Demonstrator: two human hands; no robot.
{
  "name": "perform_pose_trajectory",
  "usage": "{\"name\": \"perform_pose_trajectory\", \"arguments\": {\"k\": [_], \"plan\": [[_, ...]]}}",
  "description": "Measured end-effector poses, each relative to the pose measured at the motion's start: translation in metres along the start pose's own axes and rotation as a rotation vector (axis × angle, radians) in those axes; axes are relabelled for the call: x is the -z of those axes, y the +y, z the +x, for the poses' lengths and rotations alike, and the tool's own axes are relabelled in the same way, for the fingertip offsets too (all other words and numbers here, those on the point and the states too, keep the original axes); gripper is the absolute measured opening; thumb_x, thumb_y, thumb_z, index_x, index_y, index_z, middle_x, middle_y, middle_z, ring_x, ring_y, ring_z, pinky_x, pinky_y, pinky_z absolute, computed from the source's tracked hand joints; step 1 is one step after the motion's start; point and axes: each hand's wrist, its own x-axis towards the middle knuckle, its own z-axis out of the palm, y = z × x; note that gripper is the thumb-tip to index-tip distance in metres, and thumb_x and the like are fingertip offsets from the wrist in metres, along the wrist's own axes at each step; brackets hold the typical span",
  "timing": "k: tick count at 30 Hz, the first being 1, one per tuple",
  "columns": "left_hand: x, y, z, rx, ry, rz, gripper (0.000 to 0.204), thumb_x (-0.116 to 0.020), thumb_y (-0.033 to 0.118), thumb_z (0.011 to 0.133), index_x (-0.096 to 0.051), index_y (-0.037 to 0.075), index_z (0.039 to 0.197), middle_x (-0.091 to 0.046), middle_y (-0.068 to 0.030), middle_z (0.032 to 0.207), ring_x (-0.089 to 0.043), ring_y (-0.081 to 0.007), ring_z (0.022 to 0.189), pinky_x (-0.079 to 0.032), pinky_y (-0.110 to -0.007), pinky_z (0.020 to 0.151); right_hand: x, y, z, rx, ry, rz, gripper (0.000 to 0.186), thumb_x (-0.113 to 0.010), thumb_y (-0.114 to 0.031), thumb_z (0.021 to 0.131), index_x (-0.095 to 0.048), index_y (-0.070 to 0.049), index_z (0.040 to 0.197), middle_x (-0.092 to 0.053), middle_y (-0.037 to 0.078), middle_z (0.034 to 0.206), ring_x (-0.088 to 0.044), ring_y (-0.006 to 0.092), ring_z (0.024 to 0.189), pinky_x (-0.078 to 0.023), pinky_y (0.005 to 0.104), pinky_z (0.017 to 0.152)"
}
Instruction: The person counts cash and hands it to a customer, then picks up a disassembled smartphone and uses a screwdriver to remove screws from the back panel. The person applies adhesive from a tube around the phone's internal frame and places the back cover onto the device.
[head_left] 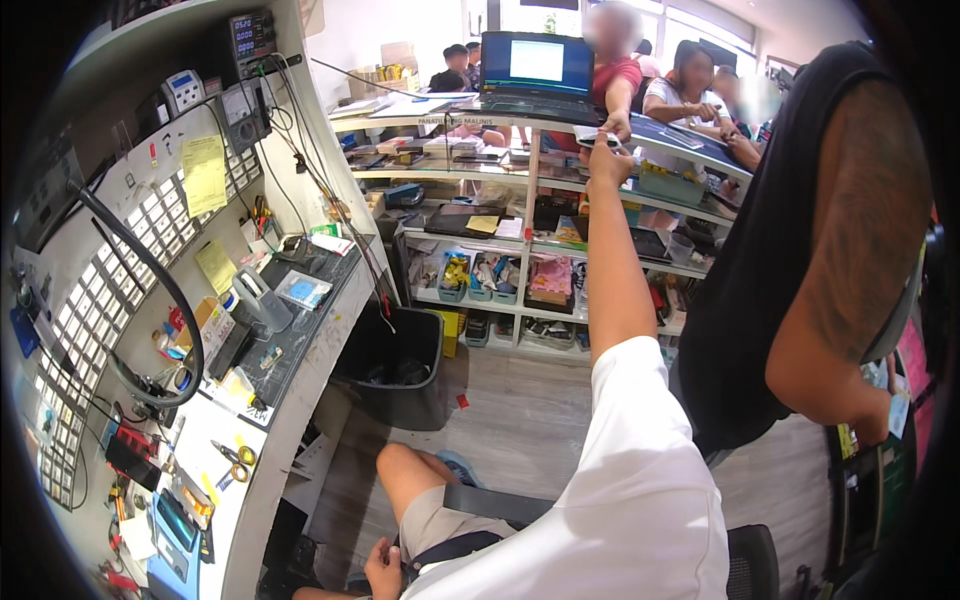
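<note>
My right arm stretches forward to the counter, and my right hand (606, 163) is closed on a small flat object (598, 140), pale and dark, perhaps a phone. A hand (617, 124) of a person in a red shirt, across the counter, touches or holds the same object. My left hand (382, 568) rests by my lap at the lower edge, its fingers loosely bent and apart, with nothing seen in it. Just left of the outstretched hand, an open laptop (537, 75) stands on the counter top.
A workbench (325, 290) on the left carries scissors (237, 458), a blue device (174, 540) and meters. A black bin (400, 375) stands below. Shelves (470, 245) under the counter hold baskets and devices. A person in a black top (745, 260) stands close on my right.
</note>
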Motion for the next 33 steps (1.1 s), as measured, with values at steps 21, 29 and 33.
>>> {"name": "perform_pose_trajectory", "arguments": {"k": [21, 29, 33], "plan": [[0.048, 0.031, -0.029, -0.080, 0.410, -0.231, 0.036, -0.070, 0.020, 0.108, -0.069, -0.004, 0.135, -0.080, -0.0133, 0.119, -0.075, -0.0155, 0.107, -0.059, -0.031, 0.096, 0.061, 0.078, -0.107, 0.106, -0.589, -0.190, 0.041, -0.076, -0.001, 0.093, -0.062, 0.012, 0.130, -0.074, 0.019, 0.113, -0.075, 0.0307, 0.089, -0.065, 0.0454, 0.075], [0.133, 0.072, -0.064, -0.318, 0.742, -0.358, 0.030, -0.068, 0.016, 0.108, -0.072, -0.004, 0.130, -0.079, -0.0141, 0.121, -0.073, -0.0163, 0.112, -0.057, -0.029, 0.100, 0.027, 0.127, -0.449, -0.378, -1.229, -0.165, 0.042, -0.075, -0.002, 0.095, -0.063, 0.002, 0.135, -0.072, 0.020, 0.122, -0.072, 0.0313, 0.105, -0.062, 0.0429, 0.092], [0.178, 0.081, -0.063, -0.220, 0.962, -0.381, 0.031, -0.068, 0.013, 0.107, -0.070, -0.006, 0.132, -0.078, -0.0189, 0.119, -0.075, -0.0205, 0.107, -0.058, -0.031, 0.096, 0.015, 0.157, -0.571, -0.428, -1.124, -0.474, 0.031, -0.084, -0.014, 0.090, -0.067, -0.002, 0.114, -0.071, 0.016, 0.104, -0.068, 0.0268, 0.092, -0.057, 0.0440, 0.077]]}}
